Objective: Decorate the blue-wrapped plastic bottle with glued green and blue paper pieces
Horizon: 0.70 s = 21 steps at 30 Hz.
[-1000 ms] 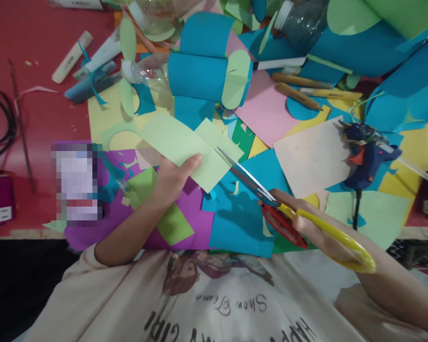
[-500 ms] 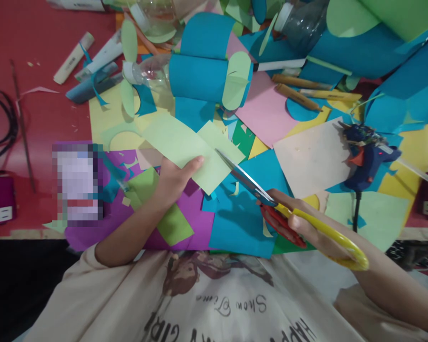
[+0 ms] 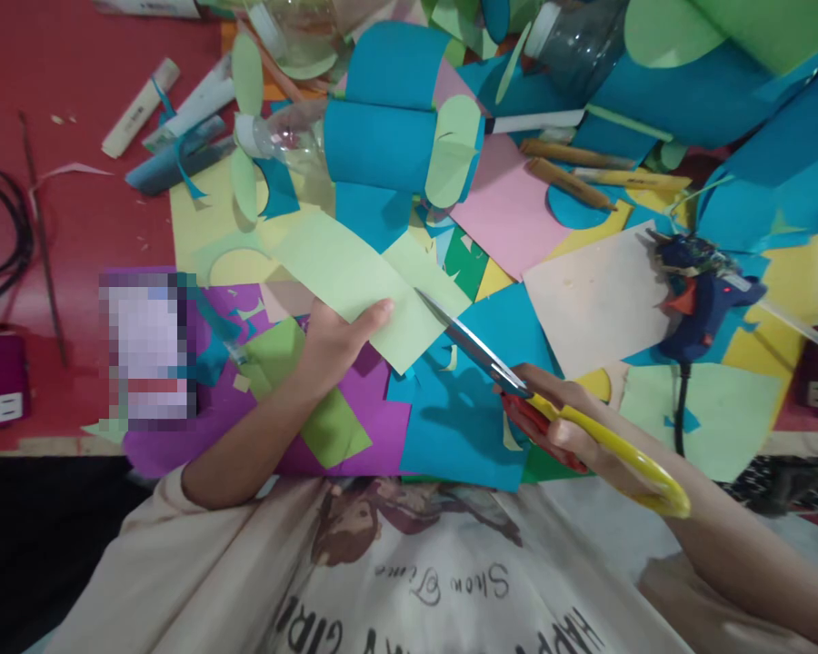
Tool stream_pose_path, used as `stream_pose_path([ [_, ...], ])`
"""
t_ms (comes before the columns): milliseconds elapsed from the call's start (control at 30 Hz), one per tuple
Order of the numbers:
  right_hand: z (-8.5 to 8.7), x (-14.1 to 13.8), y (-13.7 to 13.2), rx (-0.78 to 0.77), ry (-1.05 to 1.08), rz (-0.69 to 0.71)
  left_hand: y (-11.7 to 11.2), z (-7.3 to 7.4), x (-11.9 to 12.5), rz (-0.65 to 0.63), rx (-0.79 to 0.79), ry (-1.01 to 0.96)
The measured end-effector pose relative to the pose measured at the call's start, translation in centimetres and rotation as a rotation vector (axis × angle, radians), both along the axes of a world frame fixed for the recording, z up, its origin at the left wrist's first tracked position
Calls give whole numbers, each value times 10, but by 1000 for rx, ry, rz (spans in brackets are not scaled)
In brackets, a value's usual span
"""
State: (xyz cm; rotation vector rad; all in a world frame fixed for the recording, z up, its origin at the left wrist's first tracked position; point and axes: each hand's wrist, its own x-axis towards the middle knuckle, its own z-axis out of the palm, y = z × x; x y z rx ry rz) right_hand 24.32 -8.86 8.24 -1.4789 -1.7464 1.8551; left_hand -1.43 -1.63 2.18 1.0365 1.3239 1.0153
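Note:
My left hand pinches a pale green sheet of paper, thumb on top and the other fingers hidden beneath. A cut runs into the sheet from its right side, parting a flap from the rest. My right hand is wrapped round a pair of scissors with one yellow and one red handle. Their blades lie in the cut, nearly closed, tips pointing up and left. Below the blades lies a blue sheet, and a green piece rests under my left forearm.
A plastic bottle wrapped in blue paper lies beyond the sheet. To the right sits a dark blue glue gun with its cord. Brown markers lie behind a whitish sheet. A blurred-out phone-like object is at left.
The scissors' handles have come slightly closer together, with the yellow one shifting left. The paper and my left hand have barely moved.

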Motion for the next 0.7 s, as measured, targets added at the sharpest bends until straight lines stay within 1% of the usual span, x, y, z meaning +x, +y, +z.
stream_pose_path([
  [100, 0, 0, 2, -75, 47, -45, 0, -1, 0, -10, 19, -12],
  [233, -2, 0, 1, -71, 66, -54, 0, -3, -1, -11, -1, -24],
  [333, -2, 0, 0, -68, 78, -58, 1, -1, 0, -3, -19, -22],
  [433, -2, -1, -1, -64, 60, -91, 2, 2, 0, 6, -10, -10],
  [533, -3, -2, -2, -55, 41, -121, 2, 1, 0, -8, 12, 22],
  [633, -6, -4, -3, -62, 59, -112, 2, -1, -1, -16, 28, 16],
  [700, -7, -3, -4, -33, 54, -73, 2, -2, -1, -13, 24, 6],
])
